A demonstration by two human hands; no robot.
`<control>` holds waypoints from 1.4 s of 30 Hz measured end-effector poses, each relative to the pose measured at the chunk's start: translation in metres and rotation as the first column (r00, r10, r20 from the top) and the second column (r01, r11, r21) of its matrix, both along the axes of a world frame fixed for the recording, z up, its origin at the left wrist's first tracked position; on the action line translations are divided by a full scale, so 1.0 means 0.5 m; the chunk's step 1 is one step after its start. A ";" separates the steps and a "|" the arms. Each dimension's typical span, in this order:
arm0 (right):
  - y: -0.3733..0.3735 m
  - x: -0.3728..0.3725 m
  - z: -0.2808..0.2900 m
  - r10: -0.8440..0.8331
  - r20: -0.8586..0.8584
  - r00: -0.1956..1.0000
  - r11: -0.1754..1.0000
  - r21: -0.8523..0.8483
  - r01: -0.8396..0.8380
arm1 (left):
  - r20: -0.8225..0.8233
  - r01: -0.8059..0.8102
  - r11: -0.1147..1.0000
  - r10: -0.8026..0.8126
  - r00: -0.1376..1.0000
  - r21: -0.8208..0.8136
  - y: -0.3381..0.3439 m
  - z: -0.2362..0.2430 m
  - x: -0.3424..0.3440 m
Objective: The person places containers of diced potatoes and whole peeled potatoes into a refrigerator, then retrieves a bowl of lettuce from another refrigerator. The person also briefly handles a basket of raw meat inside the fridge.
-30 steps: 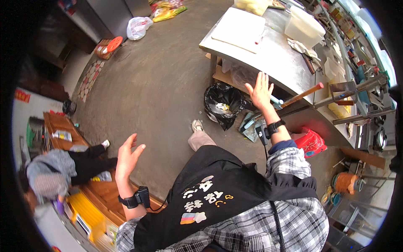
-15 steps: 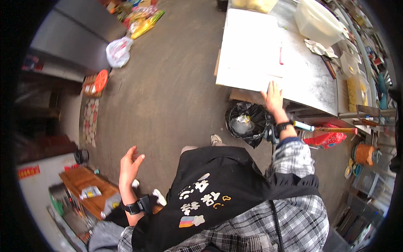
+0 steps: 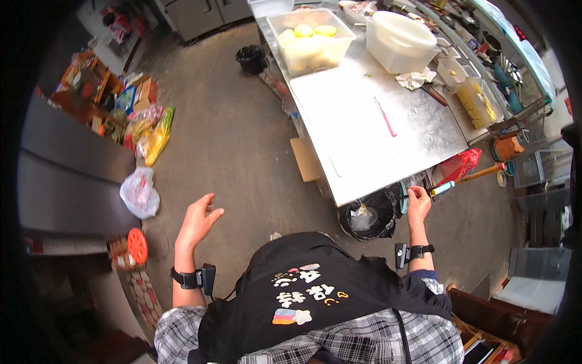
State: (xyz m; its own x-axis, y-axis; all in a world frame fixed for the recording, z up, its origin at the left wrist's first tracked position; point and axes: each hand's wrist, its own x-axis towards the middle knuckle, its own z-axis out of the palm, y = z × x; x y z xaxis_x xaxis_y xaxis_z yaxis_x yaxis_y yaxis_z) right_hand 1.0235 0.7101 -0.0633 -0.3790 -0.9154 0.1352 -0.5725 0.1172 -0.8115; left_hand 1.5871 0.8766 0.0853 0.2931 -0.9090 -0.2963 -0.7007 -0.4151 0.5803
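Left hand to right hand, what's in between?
The head view shows floor, the table's near corner and, down low, the black-lined bin between the left hand and right hand.

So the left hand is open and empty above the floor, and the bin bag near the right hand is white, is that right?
Not quite: the head view shows that the bin bag near the right hand is black, not white. The left hand is indeed open and empty above the floor.
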 end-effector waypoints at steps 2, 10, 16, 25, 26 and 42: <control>-0.013 0.080 0.070 0.040 0.120 0.992 0.997 0.058 -0.047 | -0.018 0.123 0.991 -0.124 0.992 -0.059 -0.097 0.026 0.066; -0.170 0.380 0.231 0.203 0.335 0.920 0.976 0.001 -0.216 | 0.159 0.546 0.789 -0.523 0.838 -0.281 -0.547 0.073 0.166; -0.467 0.563 0.220 0.197 0.574 0.795 0.975 -0.027 -0.223 | 0.338 0.615 0.672 -0.514 0.788 -0.413 -0.861 0.123 0.231; -0.750 0.716 0.187 -0.021 0.667 0.745 0.987 0.132 -0.091 | 0.409 0.675 0.660 -0.544 0.733 -0.330 -1.299 0.110 0.320; -0.770 0.724 0.180 -0.072 0.655 0.753 0.986 0.159 -0.044 | 0.442 0.708 0.633 -0.563 0.698 -0.312 -1.359 0.092 0.314; -0.907 0.811 0.086 -0.734 0.206 0.648 0.680 0.227 0.698 | -0.333 0.840 0.532 -0.815 0.474 -0.109 -1.805 -0.173 0.117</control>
